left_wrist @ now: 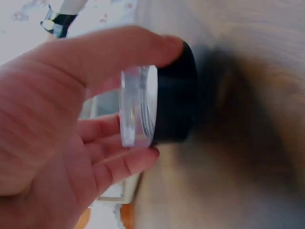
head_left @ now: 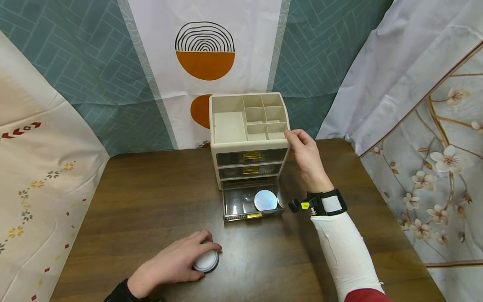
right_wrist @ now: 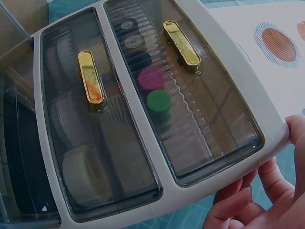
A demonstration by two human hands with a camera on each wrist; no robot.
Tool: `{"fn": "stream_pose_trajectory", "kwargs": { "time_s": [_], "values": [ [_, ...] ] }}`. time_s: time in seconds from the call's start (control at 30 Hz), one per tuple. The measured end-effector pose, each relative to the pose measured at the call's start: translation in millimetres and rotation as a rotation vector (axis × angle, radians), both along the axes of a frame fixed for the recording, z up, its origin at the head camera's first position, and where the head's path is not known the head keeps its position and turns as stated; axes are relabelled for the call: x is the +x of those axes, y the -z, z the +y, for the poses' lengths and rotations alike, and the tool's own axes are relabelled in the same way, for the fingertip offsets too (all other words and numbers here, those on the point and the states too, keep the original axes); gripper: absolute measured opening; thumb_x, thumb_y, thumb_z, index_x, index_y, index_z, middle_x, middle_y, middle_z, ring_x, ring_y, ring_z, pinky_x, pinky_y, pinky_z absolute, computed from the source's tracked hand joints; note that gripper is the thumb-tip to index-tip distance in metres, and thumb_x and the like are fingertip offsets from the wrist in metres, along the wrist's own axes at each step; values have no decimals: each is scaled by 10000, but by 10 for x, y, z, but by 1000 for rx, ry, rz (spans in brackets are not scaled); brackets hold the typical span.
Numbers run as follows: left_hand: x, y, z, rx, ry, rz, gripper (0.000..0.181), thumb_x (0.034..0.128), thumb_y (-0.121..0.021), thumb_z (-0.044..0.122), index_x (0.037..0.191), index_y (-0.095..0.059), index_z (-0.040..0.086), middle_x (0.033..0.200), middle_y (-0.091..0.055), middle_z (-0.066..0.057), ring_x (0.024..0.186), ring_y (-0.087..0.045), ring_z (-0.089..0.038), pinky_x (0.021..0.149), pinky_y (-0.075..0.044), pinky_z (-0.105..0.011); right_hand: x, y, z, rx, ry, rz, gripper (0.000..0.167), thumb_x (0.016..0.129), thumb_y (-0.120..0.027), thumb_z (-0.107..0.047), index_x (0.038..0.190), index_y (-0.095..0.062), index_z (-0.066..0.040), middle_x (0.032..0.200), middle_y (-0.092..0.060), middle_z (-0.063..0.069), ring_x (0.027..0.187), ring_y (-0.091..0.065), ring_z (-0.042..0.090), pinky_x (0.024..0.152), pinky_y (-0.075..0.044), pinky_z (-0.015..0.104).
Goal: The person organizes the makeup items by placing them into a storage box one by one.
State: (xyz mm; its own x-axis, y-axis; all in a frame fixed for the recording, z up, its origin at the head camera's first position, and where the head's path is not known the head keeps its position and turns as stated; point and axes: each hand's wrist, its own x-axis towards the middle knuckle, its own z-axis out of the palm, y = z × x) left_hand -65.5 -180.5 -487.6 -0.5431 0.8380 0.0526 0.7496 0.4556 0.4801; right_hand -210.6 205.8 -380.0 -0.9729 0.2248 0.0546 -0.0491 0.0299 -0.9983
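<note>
My left hand (head_left: pixel 177 262) grips a small round jar (head_left: pixel 206 261) on or just above the table; the gap is unclear. In the left wrist view the jar (left_wrist: pixel 176 95) has a black part and a clear part, with thumb and fingers on opposite sides. My right hand (head_left: pixel 306 155) holds the front right edge of a cream drawer organizer (head_left: pixel 247 144), thumb in front and fingers round the side. Its bottom drawer (head_left: pixel 239 205) is pulled out, with a shiny round disc (head_left: pixel 266 200) inside at the right. The two upper drawers are closed.
Through the smoky drawer fronts show a pink cap (right_wrist: pixel 151 78), a green cap (right_wrist: pixel 158 100) and pale round items (right_wrist: pixel 86 174). Divided compartments (head_left: pixel 266 117) top the organizer. It stands at the back of a brown wooden table (head_left: pixel 158 197), with patterned curtains (head_left: pixel 94 75) behind and at both sides.
</note>
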Motion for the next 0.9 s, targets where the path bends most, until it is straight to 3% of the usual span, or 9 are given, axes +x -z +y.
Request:
{"fn": "stream_pose_trajectory", "kwargs": {
  "time_s": [0.2,0.37,0.47,0.63,0.77,0.9],
  "values": [
    [-138,-327,134,52,-24,13,724,784,-921,275,1445,-625,282,1278,-539,95,1017,-569,-63,782,-523,-244,7,-9,-18,-1,-5,-7,174,1043,-696,-391,982,-676,-229,932,-628,-35,900,-568,157,739,-417,343],
    [-379,-659,415,88,-82,103,713,810,-903,251,1460,-611,252,1317,-554,30,1042,-582,-109,763,-546,-280,0,-10,-15,-7,-1,-1,171,1043,-696,-379,973,-672,-225,902,-621,-40,868,-577,153,723,-422,316],
    [-532,-782,611,86,-129,143,678,808,-897,207,1431,-627,218,1311,-560,-12,1038,-588,-147,733,-551,-298,-5,-10,-9,-6,-9,-4,178,1044,-694,-386,982,-668,-221,915,-620,-34,881,-577,154,727,-422,308],
    [-808,-810,911,14,-148,110,641,829,-888,175,1419,-640,188,1302,-582,-51,1033,-611,-191,742,-562,-341,-4,-15,0,15,-13,-10,208,1047,-688,-409,1010,-659,-206,961,-621,-8,915,-575,167,746,-417,319],
    [-1023,-735,1097,-112,-118,72,624,851,-897,171,1424,-650,177,1292,-613,-83,1035,-651,-232,778,-580,-392,0,-27,0,15,-9,-8,195,1048,-687,-400,1009,-661,-211,958,-619,-9,906,-575,170,728,-415,310],
    [-1174,-648,1199,-215,-79,89,604,824,-931,160,1381,-696,179,1223,-646,-73,1015,-690,-258,815,-587,-430,2,-33,-5,14,-9,-4,169,1048,-688,-386,994,-666,-228,947,-618,-25,897,-575,160,717,-417,318]
  ]
}}
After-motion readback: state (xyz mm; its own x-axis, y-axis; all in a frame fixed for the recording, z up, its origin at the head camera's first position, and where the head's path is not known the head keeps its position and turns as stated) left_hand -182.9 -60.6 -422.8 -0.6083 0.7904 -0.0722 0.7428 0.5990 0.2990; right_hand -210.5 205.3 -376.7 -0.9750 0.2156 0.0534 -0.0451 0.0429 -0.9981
